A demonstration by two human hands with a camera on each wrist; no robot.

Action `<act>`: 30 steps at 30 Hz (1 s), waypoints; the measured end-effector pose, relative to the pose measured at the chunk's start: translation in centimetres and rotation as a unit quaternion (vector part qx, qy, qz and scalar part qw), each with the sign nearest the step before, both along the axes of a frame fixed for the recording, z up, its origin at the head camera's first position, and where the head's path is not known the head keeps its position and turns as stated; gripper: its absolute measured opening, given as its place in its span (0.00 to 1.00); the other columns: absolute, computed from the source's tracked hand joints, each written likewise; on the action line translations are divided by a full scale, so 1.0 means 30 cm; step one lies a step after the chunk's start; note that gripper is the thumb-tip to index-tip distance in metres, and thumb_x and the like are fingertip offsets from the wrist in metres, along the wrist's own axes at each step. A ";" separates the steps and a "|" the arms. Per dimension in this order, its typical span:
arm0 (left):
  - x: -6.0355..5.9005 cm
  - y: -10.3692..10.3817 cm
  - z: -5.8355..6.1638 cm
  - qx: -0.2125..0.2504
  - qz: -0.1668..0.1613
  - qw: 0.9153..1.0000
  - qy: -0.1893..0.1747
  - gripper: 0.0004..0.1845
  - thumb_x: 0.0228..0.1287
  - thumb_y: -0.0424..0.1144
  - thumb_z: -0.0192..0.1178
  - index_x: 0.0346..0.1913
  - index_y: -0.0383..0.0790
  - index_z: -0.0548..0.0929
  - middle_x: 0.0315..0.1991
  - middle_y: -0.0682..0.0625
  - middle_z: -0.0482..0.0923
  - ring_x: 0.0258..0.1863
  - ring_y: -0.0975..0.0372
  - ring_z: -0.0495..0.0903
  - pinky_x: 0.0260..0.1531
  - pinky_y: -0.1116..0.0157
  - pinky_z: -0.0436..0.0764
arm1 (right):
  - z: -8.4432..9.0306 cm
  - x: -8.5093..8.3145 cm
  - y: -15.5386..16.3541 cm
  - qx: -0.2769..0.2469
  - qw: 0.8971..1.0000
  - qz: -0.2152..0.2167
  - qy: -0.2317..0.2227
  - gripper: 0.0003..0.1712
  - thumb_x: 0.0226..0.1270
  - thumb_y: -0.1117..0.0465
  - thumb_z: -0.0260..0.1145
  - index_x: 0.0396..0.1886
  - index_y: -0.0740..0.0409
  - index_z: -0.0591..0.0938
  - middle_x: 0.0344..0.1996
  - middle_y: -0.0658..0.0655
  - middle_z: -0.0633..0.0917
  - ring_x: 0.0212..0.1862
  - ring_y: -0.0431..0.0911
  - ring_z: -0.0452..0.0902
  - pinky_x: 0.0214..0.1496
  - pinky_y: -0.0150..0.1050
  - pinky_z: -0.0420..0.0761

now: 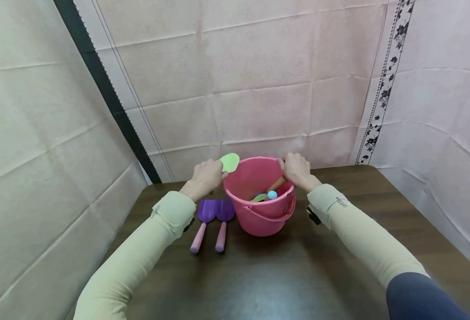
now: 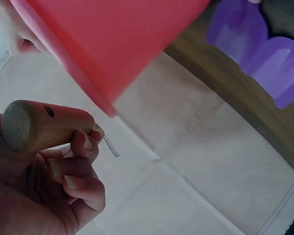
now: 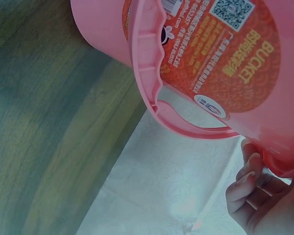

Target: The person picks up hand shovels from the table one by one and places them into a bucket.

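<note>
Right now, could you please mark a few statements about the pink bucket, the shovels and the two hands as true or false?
1. The left hand grips a wooden handle. True.
2. The pink bucket lies on its side. False: it stands upright on the table.
3. Two purple shovels lie inside the bucket. False: they lie on the table, left of it.
4. The right hand holds the bucket's rim. True.
5. The bucket is empty. False: toys lie inside, a blue ball-shaped end among them.

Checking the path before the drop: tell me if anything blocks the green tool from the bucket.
Nothing visible does. The left hand holds the green tool by its wooden handle right at the bucket rim; the right hand grips the far rim.
</note>
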State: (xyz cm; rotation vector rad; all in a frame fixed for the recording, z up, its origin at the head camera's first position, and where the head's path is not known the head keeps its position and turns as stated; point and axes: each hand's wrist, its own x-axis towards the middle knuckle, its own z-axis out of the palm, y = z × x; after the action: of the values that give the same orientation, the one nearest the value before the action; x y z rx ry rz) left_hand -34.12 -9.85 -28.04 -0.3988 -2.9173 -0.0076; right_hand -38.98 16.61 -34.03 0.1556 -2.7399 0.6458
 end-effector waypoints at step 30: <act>-0.019 0.236 -0.025 -0.063 -0.066 0.986 -0.141 0.20 0.68 0.50 0.56 0.20 0.43 0.77 0.13 0.54 0.73 0.18 0.64 0.78 0.25 0.62 0.74 | -0.002 0.004 0.007 -0.012 1.000 -0.011 0.000 0.25 0.74 0.48 0.52 0.20 0.56 0.80 0.24 0.59 0.82 0.35 0.56 0.81 0.38 0.52 0.76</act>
State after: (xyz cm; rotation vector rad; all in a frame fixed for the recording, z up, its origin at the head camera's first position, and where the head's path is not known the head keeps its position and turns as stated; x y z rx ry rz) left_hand -34.69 -2.78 -28.78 -0.6605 -3.1738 0.1102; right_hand -38.87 16.82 -34.08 0.1189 -2.7293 0.6712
